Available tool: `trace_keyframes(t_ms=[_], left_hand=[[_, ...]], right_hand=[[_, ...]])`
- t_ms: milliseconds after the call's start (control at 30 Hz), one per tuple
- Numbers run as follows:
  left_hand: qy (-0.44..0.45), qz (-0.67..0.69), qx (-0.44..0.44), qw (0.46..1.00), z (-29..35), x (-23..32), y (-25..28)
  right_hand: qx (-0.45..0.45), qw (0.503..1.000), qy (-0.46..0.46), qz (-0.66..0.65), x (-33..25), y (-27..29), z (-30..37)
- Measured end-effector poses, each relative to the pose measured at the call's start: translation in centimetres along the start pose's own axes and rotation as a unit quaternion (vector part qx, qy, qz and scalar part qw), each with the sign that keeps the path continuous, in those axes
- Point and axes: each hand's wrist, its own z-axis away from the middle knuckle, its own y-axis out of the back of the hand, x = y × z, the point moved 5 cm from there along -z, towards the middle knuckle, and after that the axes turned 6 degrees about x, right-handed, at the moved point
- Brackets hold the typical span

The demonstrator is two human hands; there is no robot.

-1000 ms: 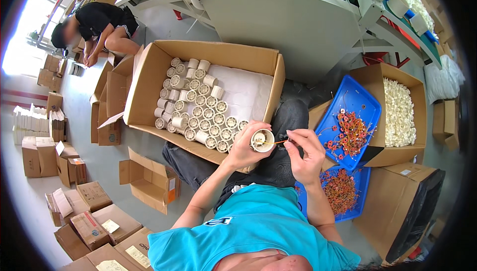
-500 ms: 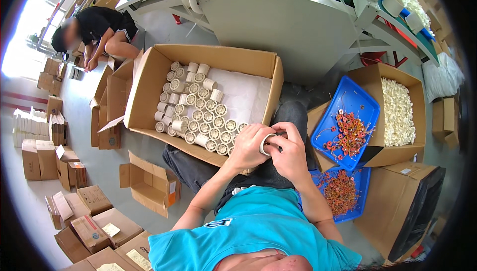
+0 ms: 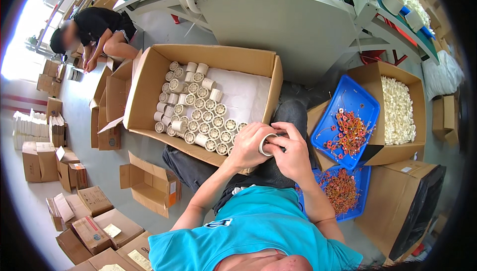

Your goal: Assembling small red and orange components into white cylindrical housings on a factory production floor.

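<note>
My left hand (image 3: 248, 144) is wrapped round a white plastic cylinder (image 3: 261, 147), its round open end facing my right hand. The fingertips of my right hand (image 3: 292, 151) are bent together at that opening, and whatever they pinch inside is hidden. Both hands are above my lap, at the near right corner of a large cardboard box (image 3: 213, 52). Many similar white cylinders (image 3: 198, 103) with slotted round ends cover the left and near part of the box, over a white sheet (image 3: 241, 84).
On the right, a blue tray (image 3: 325, 127) holds small reddish wired parts (image 3: 350, 132); a second blue tray (image 3: 365, 184) sits below it. Behind stands a carton of cream plastic pieces (image 3: 397, 112). Several cartons (image 3: 149, 184) lie left. A person (image 3: 102, 30) crouches far left.
Both hands stay in nearly the same place round the cylinder. The right fingers have shifted very slightly at its opening.
</note>
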Motion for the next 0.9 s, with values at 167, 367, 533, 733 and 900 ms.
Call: trace_keyframes(t_ms=[167, 367, 533, 733, 900], left_hand=[[0.008, 0.025, -0.002, 1.000, -0.3, 0.2, -0.1], [-0.008, 0.011, -0.051, 0.999, -0.7, -0.1, -0.3], [-0.004, 0.001, -0.058, 0.998, -0.3, -0.2, -0.5], [-0.044, -0.023, -0.058, 0.997, -1.1, 0.3, 0.0], [-0.067, -0.035, -0.066, 0.995, -1.3, 0.5, 0.6]], right_hand=[[-0.005, 0.999, -0.015, -0.030, 0.6, -0.3, -0.1], [0.054, 0.996, 0.015, -0.065, 1.2, -0.5, 0.2], [0.055, 0.996, 0.051, -0.055, 1.2, -0.5, 0.3], [0.039, 0.994, 0.024, -0.103, 1.9, -0.4, -0.2], [0.044, 0.990, -0.026, -0.130, 1.8, -0.7, 0.3]])
